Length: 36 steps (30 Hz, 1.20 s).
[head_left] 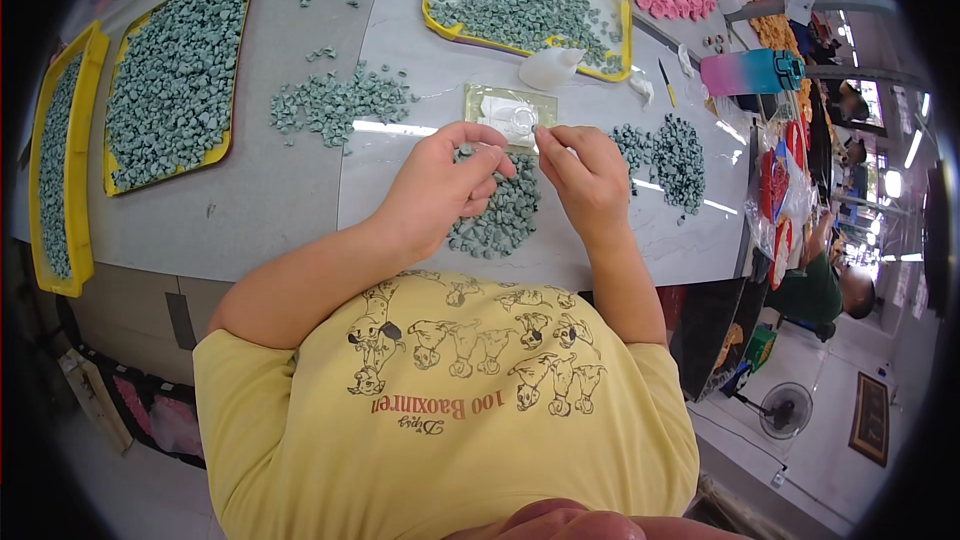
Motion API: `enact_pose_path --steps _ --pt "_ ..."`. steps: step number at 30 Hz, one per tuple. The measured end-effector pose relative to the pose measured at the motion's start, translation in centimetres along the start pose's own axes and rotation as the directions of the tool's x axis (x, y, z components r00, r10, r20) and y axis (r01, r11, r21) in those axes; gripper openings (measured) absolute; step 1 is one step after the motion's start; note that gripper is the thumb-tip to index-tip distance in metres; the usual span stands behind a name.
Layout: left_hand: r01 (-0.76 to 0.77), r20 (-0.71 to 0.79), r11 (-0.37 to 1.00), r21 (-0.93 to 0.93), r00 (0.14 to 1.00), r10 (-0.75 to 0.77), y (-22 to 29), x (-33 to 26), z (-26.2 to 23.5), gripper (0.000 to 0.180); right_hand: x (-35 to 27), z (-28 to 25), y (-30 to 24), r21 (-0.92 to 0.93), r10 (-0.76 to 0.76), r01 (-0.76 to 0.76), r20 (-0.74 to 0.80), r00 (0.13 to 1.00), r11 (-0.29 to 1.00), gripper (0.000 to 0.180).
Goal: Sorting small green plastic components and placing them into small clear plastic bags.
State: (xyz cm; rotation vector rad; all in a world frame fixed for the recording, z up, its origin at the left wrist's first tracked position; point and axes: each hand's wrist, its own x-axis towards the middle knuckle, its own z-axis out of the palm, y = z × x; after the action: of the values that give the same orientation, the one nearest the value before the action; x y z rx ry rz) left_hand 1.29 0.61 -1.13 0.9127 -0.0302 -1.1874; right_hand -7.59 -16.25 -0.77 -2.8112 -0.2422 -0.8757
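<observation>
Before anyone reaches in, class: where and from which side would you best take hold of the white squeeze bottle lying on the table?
Grip the white squeeze bottle around its wide rounded body, probably from the near side, above the small tray. It seems to lie on its side, nozzle pointing right toward the yellow tray rim, so the narrow tip gives little hold.

1. My worktable (pixel 280 200) is grey and glossy, and it spreads out ahead of my hands with streaks of light on it.
2. Far right of my hands the floor (pixel 830 440) is pale and shiny.
3. A fan (pixel 786 408) stands there, with a framed picture (pixel 871 418) just beyond it.
4. Bright ceiling lights (pixel 893 183) glow further right.
</observation>
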Motion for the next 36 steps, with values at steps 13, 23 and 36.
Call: enact_pose_path --steps 13,23,36 --pt "-0.046 -0.014 0.999 0.012 0.999 0.046 -0.1 0.1 -0.1 0.015 0.0 0.2 -0.6 0.137 0.148 -0.139 -0.057 0.987 0.981 0.018" --pt "0.010 -0.016 1.000 -0.022 1.000 -0.010 0.1 -0.1 0.1 0.014 -0.1 -0.9 -2.2 0.752 0.723 -0.659 0.466 0.510 -0.020 0.006" --pt "0.085 0.034 0.995 -0.052 0.996 -0.083 0.7 -0.5 0.2 0.027 -0.2 -0.5 -3.8 0.734 0.629 -0.564 0.244 0.738 0.378 0.006"
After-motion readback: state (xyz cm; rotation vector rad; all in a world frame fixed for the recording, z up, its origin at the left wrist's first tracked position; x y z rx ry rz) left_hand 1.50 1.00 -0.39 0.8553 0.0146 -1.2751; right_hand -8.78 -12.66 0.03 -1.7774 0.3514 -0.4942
